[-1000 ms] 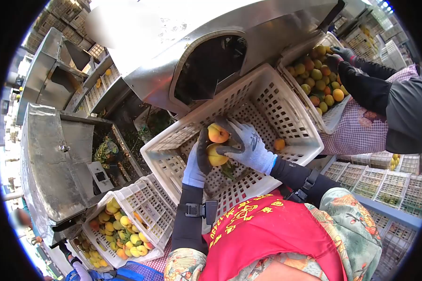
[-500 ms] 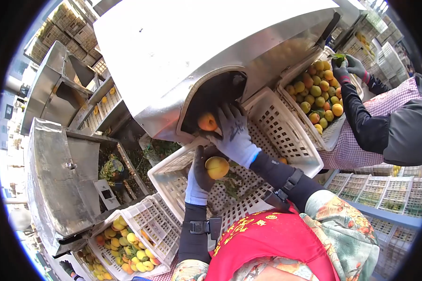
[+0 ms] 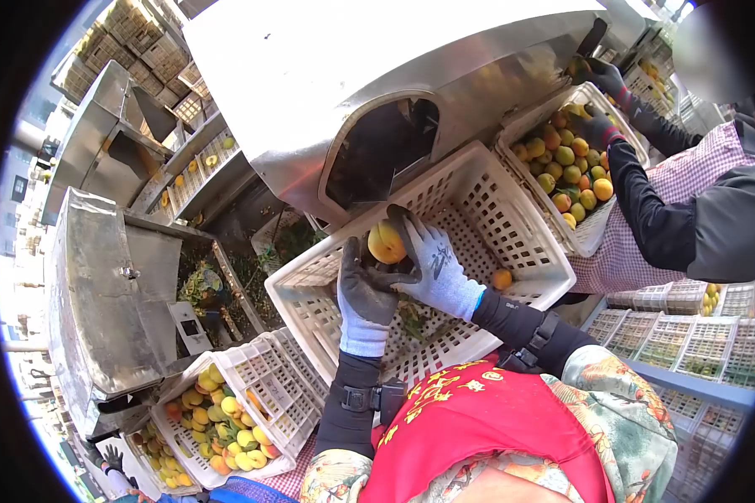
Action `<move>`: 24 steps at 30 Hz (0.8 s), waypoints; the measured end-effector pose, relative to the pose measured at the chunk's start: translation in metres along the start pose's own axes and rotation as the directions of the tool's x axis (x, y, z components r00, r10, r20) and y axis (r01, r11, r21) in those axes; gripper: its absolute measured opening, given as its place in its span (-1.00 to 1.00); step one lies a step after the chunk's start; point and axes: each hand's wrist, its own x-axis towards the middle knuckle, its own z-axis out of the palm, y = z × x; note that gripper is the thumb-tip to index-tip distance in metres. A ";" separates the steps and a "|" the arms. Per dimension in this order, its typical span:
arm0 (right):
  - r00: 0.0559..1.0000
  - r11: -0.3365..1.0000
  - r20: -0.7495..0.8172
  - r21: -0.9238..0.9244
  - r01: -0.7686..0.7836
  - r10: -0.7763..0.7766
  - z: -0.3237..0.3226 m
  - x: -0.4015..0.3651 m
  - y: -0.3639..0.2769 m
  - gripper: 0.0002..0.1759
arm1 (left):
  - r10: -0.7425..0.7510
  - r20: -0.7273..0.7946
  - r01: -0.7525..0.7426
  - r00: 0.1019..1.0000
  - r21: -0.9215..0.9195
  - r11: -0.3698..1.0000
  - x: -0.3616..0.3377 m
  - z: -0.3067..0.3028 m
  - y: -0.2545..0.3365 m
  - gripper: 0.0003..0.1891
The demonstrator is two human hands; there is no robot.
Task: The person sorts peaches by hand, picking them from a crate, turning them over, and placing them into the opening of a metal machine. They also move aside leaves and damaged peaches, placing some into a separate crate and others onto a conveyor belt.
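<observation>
A yellow-orange peach sits between my two gloved hands, over the near left part of a white plastic crate. My left hand, in a grey-palmed work glove, cups it from the left and below. Curled around its right side is my right hand, fingers at the top and thumb underneath. The hands meet below the fruit. A loose peach and some green leaves lie inside the crate.
A metal machine with a dark opening stands beyond the crate. To the right, a co-worker's gloved hand is over a crate of peaches. Another peach crate stands lower left. Crates line a blue-framed rack at right.
My right hand has drawn back from the machine opening, and both hands have come together around one peach. Earlier each hand had its own peach. The co-worker's hands have moved apart.
</observation>
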 end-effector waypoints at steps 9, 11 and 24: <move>0.979 1.000 -0.202 0.009 -0.029 0.030 -0.015 0.037 0.004 0.04 | 0.069 0.030 -0.074 0.997 0.243 0.967 -0.003 -0.004 0.002 -0.50; 0.980 0.999 -0.196 0.019 -0.038 0.041 -0.011 0.048 0.008 0.02 | 0.067 -0.101 -0.039 0.993 0.253 0.967 0.002 -0.025 -0.003 -0.59; 0.897 0.927 0.338 -0.141 0.348 -0.285 -0.005 0.012 0.094 -0.34 | 0.319 -0.098 0.246 0.943 0.848 -0.469 0.078 -0.199 -0.059 -0.25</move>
